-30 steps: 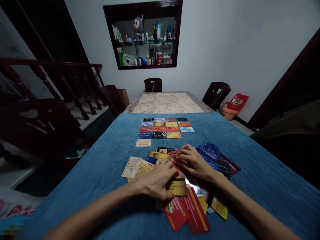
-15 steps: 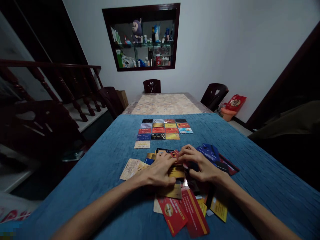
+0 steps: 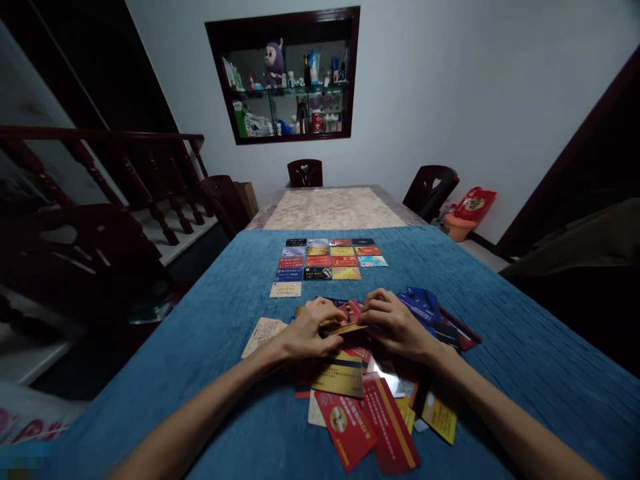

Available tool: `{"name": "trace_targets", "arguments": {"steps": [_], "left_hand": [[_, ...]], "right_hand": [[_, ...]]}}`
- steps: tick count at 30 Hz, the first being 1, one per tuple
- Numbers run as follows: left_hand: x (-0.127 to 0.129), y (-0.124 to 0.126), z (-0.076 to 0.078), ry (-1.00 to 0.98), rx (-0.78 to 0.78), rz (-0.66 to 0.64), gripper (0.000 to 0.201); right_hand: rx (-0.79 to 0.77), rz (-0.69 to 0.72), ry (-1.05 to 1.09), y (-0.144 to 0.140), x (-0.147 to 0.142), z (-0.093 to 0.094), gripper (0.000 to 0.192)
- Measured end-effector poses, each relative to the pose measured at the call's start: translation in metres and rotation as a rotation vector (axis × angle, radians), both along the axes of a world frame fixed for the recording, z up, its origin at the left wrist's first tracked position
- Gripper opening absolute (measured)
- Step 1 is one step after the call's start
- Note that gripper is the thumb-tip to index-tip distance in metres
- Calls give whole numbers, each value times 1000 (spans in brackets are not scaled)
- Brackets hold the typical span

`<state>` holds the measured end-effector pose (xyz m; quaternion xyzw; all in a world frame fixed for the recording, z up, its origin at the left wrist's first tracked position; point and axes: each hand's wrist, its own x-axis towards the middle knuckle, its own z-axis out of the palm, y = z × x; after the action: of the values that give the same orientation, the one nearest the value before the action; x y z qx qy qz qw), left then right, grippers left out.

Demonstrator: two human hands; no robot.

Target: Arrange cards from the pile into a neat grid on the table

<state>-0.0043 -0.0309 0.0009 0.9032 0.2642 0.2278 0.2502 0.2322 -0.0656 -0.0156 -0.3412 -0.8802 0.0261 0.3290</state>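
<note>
Gold plastic, a thin card (image 3: 345, 328) lifted flat just clear of the loose heap of plastic cards (image 3: 373, 393), is pinched at its two ends: the left hand (image 3: 305, 331) clamps its near-left edge between thumb and fingers, and the right hand (image 3: 395, 325) meets it from the other side, fingertips closed on or against the far end, though the light is dim and I cannot tell for sure whether the right one truly grips or only steadies it. The two hands are drawn together over the heap, almost touching, which suits a card too thin to pick off a soft surface with one hand alone. The heap itself lies on the blue ribbed tablecloth (image 3: 500, 320), spread and overlapping, faces and backs mixed: a red card with a round emblem (image 3: 345, 427) and a red card with a gold stripe (image 3: 393, 430) on the heap's near side, a yellow card (image 3: 440, 417) at its near-right edge, blue cards (image 3: 423, 303) fanned at its right, a pale beige card (image 3: 261, 335) at its left. Beyond the heap, farther from the person, stands a neat grid of cards (image 3: 327, 260) in rows, edges aligned and none overlapping, with one pale card (image 3: 285, 289) alone at the grid's near-left corner, as if starting a new row. Past the grid, the cloth ends at a floral-patterned tabletop (image 3: 333, 208) with dark wooden chairs (image 3: 305, 172) around it.
</note>
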Motion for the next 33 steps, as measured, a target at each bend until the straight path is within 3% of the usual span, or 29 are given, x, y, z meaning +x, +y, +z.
{"name": "trace_targets", "arguments": {"steps": [3,9,18,33], "left_hand": [[-6,6,-3,-87,9,-8,21],[-11,12,-10,-174,-6,64,29],[-9,12,-14,-180,-8,92,30],[2,2,-10,-185,64,173,15]], "right_hand": [[-35,-37,39,2,3,-1,15],[-101,-83,95,5,5,-7,19],[-117,-133,150,5,3,-11,27],[-93,-116,140,2,-3,-11,28]]}}
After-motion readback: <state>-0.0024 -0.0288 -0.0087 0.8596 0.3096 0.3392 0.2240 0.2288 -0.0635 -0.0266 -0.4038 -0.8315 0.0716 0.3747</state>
